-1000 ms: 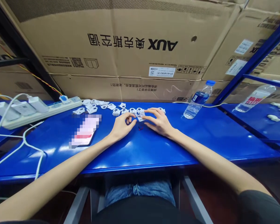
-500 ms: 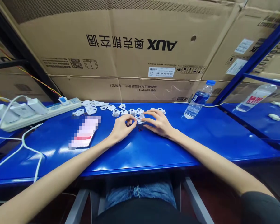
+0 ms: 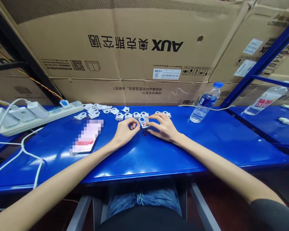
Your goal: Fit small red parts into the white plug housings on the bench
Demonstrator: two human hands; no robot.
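So the little white ring-shaped piece (image 3: pixel 144 121) was sitting between both hands on the blue table (image 3: pixel 163 157), just in front of a row of similar ones (image 3: pixel 136 115). Left hand (image 3: pixel 127 129) had its fingers curled in beside it, honestly couldn't tell if they gripped anything, while the right hand (image 3: pixel 164 127) had fingers spread open at its other edge.

Blue-capped bottle (image 3: pixel 204 104) near cardboard box (image 3: pixel 135 65); power strip (image 3: pixel 55 114) at left, chargers (image 3: pixel 38 110) plugged in.
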